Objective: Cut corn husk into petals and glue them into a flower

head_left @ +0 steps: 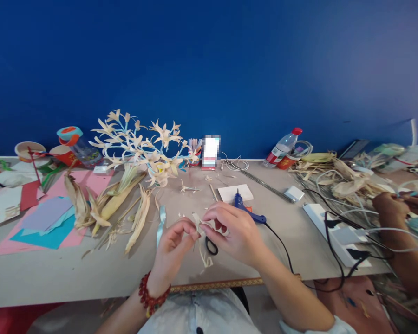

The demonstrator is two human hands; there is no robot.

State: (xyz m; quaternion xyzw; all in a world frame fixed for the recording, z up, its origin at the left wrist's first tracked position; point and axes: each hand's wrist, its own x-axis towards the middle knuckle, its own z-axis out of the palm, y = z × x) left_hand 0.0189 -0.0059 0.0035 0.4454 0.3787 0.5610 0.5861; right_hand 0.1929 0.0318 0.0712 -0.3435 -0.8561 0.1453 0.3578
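Observation:
In the middle of the table my left hand [176,243] and my right hand [235,232] meet, fingertips pinched together. Between them is a small pale strip of corn husk [196,217], partly covered by the fingers. A thin stem seems to hang below it, too fine to make out. Just under my right hand shows a black scissors handle [212,246], and a curled husk scrap [206,260] lies nearer the edge. Behind my right hand rests a blue glue gun [245,208] by a white card [243,191]. A light blue ribbon [161,222] lies left of my left hand.
Husk flowers on branches [142,148] stand at the back left, near dried corn husks [120,204] and coloured paper sheets [45,227]. A phone [211,152] is upright at the wall. To the right are a power strip [322,227], cables, a bottle [282,148] and another person's hands [392,208].

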